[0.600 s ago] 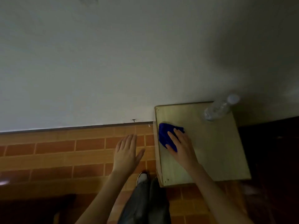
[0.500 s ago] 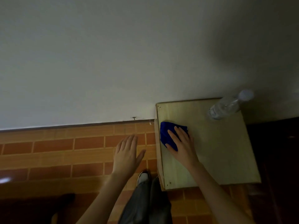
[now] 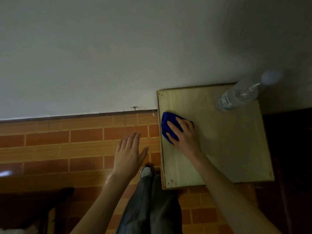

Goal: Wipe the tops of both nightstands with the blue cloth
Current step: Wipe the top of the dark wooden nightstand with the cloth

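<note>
Blue cloth (image 3: 166, 122) bunched at the far-left of the nightstand (image 3: 228, 141) top, by its left edge. Right hand (image 3: 184, 137) presses it, fingers extended flat. Most of the bare top lies right and near, so the stroke likely goes there. Bottle (image 3: 236, 98) stands at the far-right corner. Left hand (image 3: 128, 154) is spread, empty, over the floor.

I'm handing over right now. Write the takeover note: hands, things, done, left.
Left hand: open, over the floor, holding nothing.
Right hand: presses the blue cloth on the nightstand top, near its left edge.
Water bottle stands at the far right corner.
Done: wiping under way; extent unclear.
Left: rest of this top, then the second nightstand, not in view.
</note>
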